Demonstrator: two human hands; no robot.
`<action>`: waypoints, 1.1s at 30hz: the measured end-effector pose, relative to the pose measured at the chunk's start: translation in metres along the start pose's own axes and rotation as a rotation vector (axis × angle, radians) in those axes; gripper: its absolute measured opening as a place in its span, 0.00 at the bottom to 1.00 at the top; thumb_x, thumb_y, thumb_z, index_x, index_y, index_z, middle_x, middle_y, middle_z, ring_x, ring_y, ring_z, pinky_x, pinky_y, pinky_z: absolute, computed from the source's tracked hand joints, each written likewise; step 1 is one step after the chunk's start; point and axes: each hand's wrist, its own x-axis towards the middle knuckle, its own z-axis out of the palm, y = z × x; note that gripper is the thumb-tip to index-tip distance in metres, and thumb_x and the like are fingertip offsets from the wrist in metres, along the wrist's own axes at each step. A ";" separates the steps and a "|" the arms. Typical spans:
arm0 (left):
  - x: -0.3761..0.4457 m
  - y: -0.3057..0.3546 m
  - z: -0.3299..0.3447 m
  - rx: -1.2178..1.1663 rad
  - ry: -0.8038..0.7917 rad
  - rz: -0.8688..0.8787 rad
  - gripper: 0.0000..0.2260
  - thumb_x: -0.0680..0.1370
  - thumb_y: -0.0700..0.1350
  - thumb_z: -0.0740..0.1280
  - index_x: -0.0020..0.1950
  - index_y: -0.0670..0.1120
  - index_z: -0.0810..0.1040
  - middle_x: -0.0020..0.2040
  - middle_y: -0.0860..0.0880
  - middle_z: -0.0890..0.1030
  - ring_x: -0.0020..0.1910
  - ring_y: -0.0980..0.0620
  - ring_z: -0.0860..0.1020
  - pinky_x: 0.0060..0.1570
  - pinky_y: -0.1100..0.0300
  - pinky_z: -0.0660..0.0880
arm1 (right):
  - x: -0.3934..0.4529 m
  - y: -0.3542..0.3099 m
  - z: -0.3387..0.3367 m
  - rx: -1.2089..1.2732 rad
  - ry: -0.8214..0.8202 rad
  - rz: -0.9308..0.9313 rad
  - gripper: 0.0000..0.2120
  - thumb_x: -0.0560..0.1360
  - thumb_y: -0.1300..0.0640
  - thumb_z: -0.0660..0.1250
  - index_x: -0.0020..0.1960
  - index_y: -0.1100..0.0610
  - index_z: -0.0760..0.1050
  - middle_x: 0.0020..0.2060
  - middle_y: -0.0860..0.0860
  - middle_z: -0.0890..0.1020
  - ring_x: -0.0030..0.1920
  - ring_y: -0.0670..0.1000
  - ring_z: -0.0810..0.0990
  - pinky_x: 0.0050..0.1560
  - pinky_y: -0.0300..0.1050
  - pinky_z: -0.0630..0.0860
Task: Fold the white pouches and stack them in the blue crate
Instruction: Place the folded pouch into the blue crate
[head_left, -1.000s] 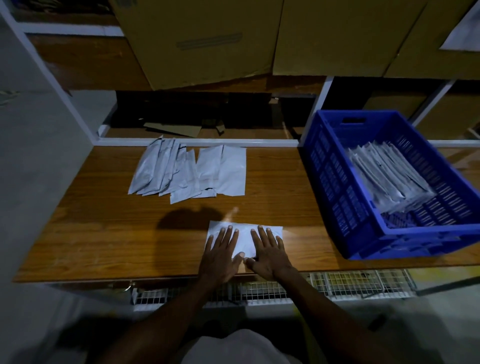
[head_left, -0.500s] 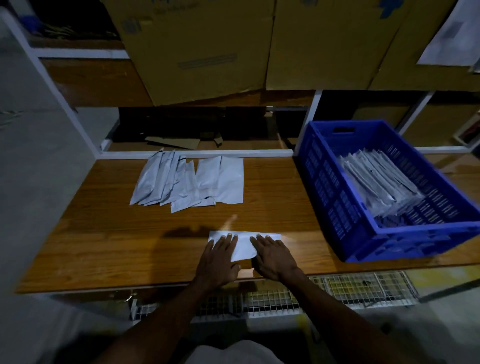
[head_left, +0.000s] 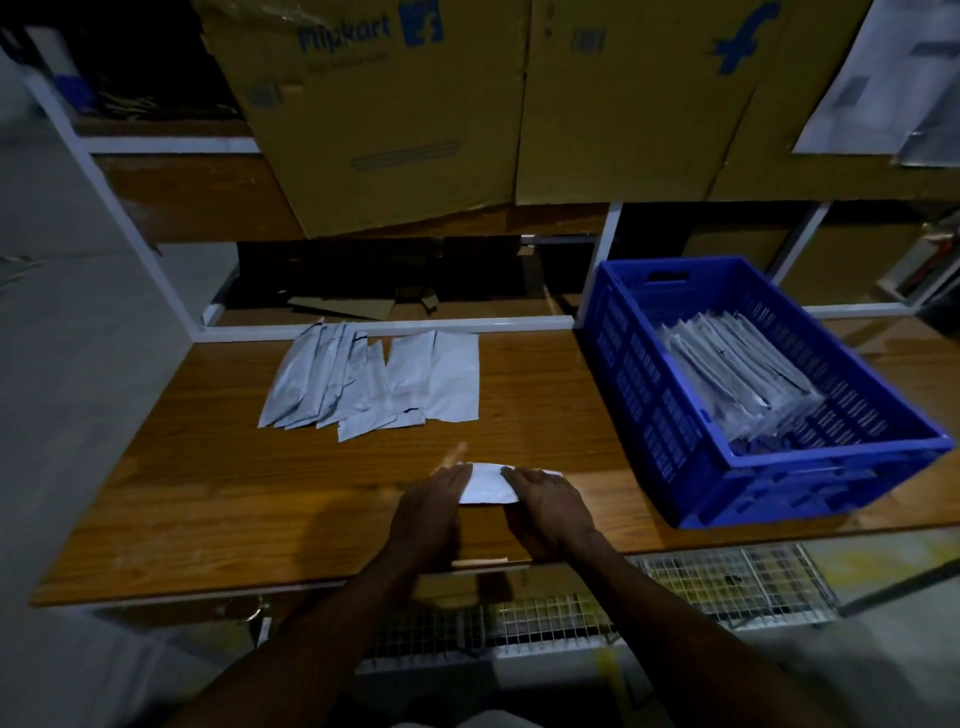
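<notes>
**Thin pouch mid-fold at the counter's near edge**

The white pouch (head_left: 485, 490) lies on the counter (head_left: 218, 499), left of the blue crate (head_left: 675, 467), near its front corner. The left hand (head_left: 431, 512) and right hand (head_left: 548, 512) press it flat, each grip loose-fingered, holding nothing pinched. It looks light, limp and slick; best pinched at the folded edge, both ends. Unfolded pouches (head_left: 374, 384) lie farther back.

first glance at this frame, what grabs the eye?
The blue crate at the table's right, with folded white pouches stacked inside. Next, the fan of unfolded pouches at the table's back, left of the crate. Near the front edge, the left hand and right hand press on one white pouch.
</notes>
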 end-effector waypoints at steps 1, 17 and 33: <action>0.004 0.002 -0.005 -0.004 0.013 0.009 0.28 0.77 0.36 0.68 0.77 0.46 0.66 0.74 0.45 0.71 0.70 0.49 0.73 0.66 0.53 0.74 | 0.002 0.002 -0.008 -0.008 0.021 -0.006 0.31 0.76 0.51 0.66 0.77 0.52 0.61 0.71 0.54 0.72 0.67 0.57 0.73 0.63 0.52 0.71; 0.136 0.112 -0.150 0.147 0.258 0.276 0.31 0.74 0.38 0.72 0.76 0.51 0.69 0.73 0.47 0.73 0.72 0.45 0.70 0.71 0.49 0.65 | -0.009 0.080 -0.182 -0.059 0.331 0.099 0.31 0.72 0.64 0.67 0.72 0.50 0.66 0.64 0.53 0.78 0.59 0.59 0.79 0.51 0.53 0.78; 0.272 0.263 -0.148 0.281 0.150 0.605 0.15 0.75 0.38 0.69 0.55 0.56 0.82 0.48 0.54 0.85 0.51 0.48 0.81 0.53 0.51 0.78 | -0.057 0.216 -0.213 0.176 0.365 0.405 0.11 0.76 0.59 0.63 0.58 0.52 0.72 0.53 0.53 0.76 0.49 0.60 0.78 0.43 0.53 0.75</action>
